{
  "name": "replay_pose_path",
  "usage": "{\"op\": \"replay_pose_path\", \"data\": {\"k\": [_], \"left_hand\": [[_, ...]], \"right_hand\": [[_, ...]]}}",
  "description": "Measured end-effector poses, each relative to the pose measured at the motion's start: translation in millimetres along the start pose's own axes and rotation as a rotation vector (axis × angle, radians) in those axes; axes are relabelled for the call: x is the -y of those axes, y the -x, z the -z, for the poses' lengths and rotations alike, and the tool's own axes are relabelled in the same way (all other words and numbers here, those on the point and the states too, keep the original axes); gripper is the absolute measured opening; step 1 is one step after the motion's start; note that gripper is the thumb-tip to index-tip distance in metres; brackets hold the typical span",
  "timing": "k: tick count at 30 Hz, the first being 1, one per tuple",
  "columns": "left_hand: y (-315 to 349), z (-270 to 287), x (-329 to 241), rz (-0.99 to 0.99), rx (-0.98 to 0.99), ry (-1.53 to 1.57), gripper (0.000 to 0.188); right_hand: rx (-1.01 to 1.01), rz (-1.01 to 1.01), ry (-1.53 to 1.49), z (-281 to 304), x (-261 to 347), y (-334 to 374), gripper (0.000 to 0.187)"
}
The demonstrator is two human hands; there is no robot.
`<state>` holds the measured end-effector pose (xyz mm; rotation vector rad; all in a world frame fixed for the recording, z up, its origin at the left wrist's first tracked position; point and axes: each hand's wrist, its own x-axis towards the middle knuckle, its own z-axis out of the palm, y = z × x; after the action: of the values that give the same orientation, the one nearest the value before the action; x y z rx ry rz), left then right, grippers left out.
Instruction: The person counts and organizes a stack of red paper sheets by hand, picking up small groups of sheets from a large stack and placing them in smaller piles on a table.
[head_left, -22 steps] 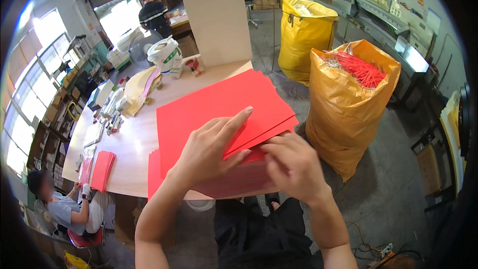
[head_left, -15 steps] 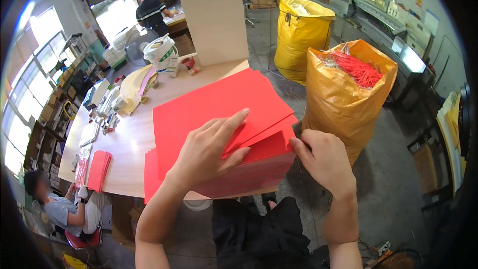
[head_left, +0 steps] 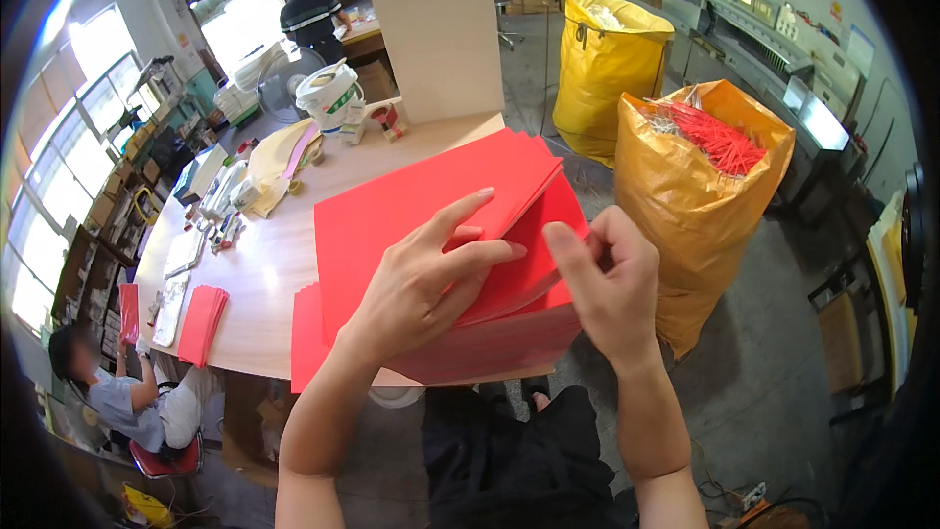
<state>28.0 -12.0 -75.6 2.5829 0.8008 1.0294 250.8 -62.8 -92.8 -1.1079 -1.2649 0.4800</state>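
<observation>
A tall stack of red paper sheets point(head_left: 401, 216) stands at the table's near edge, with its top sheets fanned out and their right edges raised. Across the top of the stack lies my left hand point(head_left: 416, 284), fingers spread; its fingertips rest by the edge of the fanned upper sheets. At the right corner, my right hand point(head_left: 619, 284) has its fingers curled and thumb raised, pinching the bent-up edge of a red sheet. Part of that edge is hidden behind the fingers.
Small bundles of red paper point(head_left: 203, 325) lie on the wooden table point(head_left: 269, 284) to the left, where a person point(head_left: 137, 402) sits. A white bucket point(head_left: 330, 96) and a white board point(head_left: 441, 39) stand farther back. Orange point(head_left: 705, 206) and yellow sacks point(head_left: 607, 88) stand right.
My right hand has moved up and inward over the corner, lifting red sheet edges. My left hand's thumb has shifted right and up along the top sheets.
</observation>
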Motion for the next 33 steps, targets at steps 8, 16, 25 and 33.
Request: {"op": "replay_pose_path", "data": {"k": [8,16,25,33], "left_hand": [[1.6,2.3,-1.5,-0.017,0.006,-0.005,0.054],[1.9,1.6,5.9,-0.005,0.02,0.098,0.059],[-0.8,1.1,-2.0,-0.009,-0.002,0.01,0.044],[1.7,2.4,1.7,-0.056,0.024,-0.045,0.04]], "right_hand": [[0.132,-0.411,-0.493,9.7,1.9,-5.3,0.041],[0.157,-0.345,-0.457,13.6,-1.6,-7.2,0.042],[0.102,-0.13,-0.188,12.3,-4.4,-3.1,0.04],[0.162,-0.454,-0.542,15.2,-3.0,-9.4,0.038]]}}
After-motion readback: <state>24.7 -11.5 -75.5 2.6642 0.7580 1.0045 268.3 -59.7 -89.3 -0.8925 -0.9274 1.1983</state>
